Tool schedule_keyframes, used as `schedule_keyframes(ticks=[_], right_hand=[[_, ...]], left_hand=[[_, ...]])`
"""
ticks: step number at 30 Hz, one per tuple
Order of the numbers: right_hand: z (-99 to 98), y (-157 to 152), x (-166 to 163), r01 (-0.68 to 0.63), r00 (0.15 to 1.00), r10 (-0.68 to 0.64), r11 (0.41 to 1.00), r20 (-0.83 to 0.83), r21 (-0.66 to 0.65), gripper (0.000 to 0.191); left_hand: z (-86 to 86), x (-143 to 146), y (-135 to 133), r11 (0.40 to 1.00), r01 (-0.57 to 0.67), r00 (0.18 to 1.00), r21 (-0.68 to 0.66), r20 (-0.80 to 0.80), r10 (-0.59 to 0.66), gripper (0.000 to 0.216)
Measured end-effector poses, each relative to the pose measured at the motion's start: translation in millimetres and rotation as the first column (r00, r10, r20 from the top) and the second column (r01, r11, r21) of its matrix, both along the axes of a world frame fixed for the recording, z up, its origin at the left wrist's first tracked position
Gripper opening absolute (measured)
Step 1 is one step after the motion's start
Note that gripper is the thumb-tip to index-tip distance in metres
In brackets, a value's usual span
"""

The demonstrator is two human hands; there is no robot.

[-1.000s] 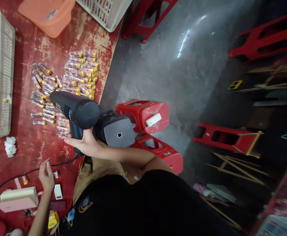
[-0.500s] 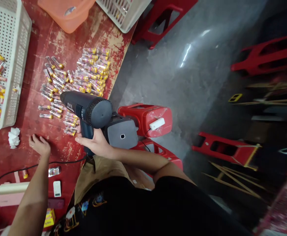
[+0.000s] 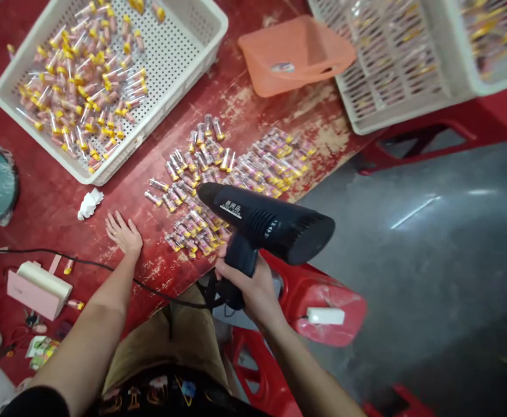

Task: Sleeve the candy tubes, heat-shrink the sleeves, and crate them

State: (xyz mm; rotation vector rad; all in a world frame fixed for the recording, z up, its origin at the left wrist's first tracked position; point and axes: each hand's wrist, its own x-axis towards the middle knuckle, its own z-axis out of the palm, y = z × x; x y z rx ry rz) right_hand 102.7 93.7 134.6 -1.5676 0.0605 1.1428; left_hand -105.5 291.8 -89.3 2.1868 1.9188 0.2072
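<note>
My right hand (image 3: 247, 284) grips the handle of a black heat gun (image 3: 270, 223), whose nozzle points left and down over rows of small yellow-capped tubes (image 3: 231, 171) laid out on the red table (image 3: 53, 197). My left hand (image 3: 124, 233) lies flat on the table with fingers spread, just left of the tubes and holding nothing. The heat gun's black cord (image 3: 105, 267) runs across the table under my left forearm.
A white perforated basket (image 3: 183, 43) with many more tubes sits at the back left; an orange tray (image 3: 296, 55) and two more white baskets (image 3: 392, 69) at the back right. A crumpled tissue (image 3: 89, 203), a pink-and-cream box (image 3: 38, 286) and red stools (image 3: 323, 301) lie nearby.
The view swung left and up onto the table. My left hand moved forward from the table's near edge and now rests flat by the tubes. The heat gun stays in my right hand.
</note>
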Motion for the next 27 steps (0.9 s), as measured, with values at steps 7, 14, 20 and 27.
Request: schedule_keyframes(ticks=[7, 14, 20, 27], right_hand=[[-4.0, 26.4, -1.7, -0.058, 0.997, 0.060, 0.997, 0.039, -0.051, 0.045], [16.5, 33.7, -12.6, -0.212, 0.977, 0.214, 0.961, -0.009, -0.175, 0.043], [17.1, 36.4, -22.9, -0.249, 0.969, 0.240, 0.945, -0.064, -0.214, 0.043], [8.0, 41.3, -24.1, -0.241, 0.970, 0.243, 0.930, -0.027, -0.278, 0.045]], left_hand=[[2.0, -2.1, -4.0, 0.997, 0.000, 0.999, -0.080, 0.038, 0.003, 0.062], [4.5, -1.1, -5.2, 0.986, -0.045, 0.999, -0.161, -0.001, 0.045, 0.063], [3.7, -1.4, -5.4, 0.981, -0.053, 0.998, -0.187, -0.048, 0.045, 0.064], [1.0, -3.1, -7.2, 0.980, -0.038, 0.998, -0.195, -0.046, 0.029, 0.062]])
